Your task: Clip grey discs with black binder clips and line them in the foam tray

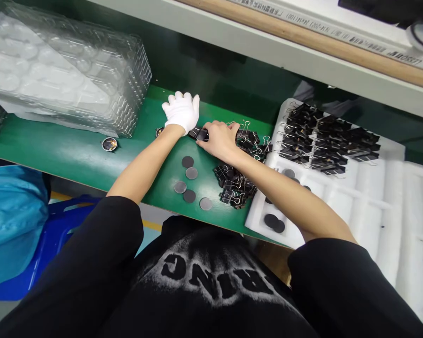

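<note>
My left hand [180, 112], in a white glove, rests near the back of the green bench. Its fingers look bent over, and whatever lies beneath them is hidden. Just to its right my bare right hand [220, 140] is closed, thumb and fingers around a black binder clip [202, 135] with a dark, rounded face showing. More dark parts lie between the two hands. Beside and behind my right hand spreads a pile of black binder clips [238, 185] with wire handles. Several dark round discs [189, 195] lie flat on the bench in front of my hands.
Stacked clear plastic trays [127, 89] stand at the left. A small round metal-rimmed part [109, 144] lies near them. At right, a white foam tray [359, 188] carries rows of binder clips [313, 136] and some black discs [274, 223]. A grey shelf edge [232, 35] runs overhead.
</note>
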The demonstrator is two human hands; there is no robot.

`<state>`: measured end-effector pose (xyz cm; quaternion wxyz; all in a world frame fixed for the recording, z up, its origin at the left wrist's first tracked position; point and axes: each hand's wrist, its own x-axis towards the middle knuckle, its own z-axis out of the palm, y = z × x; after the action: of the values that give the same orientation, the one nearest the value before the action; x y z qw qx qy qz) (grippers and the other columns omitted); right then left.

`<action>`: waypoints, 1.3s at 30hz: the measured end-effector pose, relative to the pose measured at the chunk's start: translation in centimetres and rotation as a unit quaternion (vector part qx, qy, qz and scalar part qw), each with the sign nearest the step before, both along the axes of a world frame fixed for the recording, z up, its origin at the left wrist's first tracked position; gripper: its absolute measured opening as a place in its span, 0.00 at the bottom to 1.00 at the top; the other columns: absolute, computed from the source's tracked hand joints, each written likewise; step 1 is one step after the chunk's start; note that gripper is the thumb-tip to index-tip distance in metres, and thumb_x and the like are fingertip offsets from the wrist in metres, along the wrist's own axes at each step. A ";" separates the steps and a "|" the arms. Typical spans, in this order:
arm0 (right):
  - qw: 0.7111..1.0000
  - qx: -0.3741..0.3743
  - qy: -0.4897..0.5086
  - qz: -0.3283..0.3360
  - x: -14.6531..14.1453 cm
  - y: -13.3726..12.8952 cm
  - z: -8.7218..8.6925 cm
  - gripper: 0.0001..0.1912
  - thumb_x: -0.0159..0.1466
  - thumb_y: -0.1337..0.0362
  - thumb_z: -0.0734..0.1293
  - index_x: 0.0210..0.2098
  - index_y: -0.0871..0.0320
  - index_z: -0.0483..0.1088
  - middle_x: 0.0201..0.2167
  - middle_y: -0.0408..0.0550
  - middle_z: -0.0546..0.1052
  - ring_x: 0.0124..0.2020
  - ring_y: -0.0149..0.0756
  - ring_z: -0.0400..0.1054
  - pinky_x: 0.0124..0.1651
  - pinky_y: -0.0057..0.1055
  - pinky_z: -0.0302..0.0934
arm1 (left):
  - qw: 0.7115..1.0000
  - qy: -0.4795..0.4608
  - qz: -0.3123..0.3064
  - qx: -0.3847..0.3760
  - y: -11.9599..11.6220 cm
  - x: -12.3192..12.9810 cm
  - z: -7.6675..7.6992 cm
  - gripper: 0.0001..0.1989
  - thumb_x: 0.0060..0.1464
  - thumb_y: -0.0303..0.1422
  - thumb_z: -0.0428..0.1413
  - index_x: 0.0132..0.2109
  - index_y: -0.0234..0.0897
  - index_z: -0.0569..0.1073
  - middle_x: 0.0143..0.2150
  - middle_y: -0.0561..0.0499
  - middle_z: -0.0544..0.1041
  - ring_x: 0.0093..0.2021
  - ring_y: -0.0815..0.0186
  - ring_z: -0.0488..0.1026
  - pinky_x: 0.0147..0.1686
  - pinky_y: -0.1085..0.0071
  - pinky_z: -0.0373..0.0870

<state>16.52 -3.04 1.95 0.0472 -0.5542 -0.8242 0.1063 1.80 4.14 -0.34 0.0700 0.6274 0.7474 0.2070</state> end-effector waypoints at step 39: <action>0.922 0.142 0.164 -0.321 40.4 -8.4 3.8 0.14 0.65 0.58 0.72 0.48 0.54 0.83 0.60 0.64 0.76 0.66 0.64 0.64 0.68 0.63 0.56 | 0.914 -0.132 -0.366 0.116 -22.2 3.0 3.8 0.15 0.71 0.34 0.48 0.48 0.50 0.81 0.33 0.53 0.84 0.34 0.58 0.81 0.40 0.55 0.77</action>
<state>56.89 -11.42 5.71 0.2909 -0.7513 -0.5896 0.0568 4.84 -18.09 3.47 0.1652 0.8279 0.4200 0.3331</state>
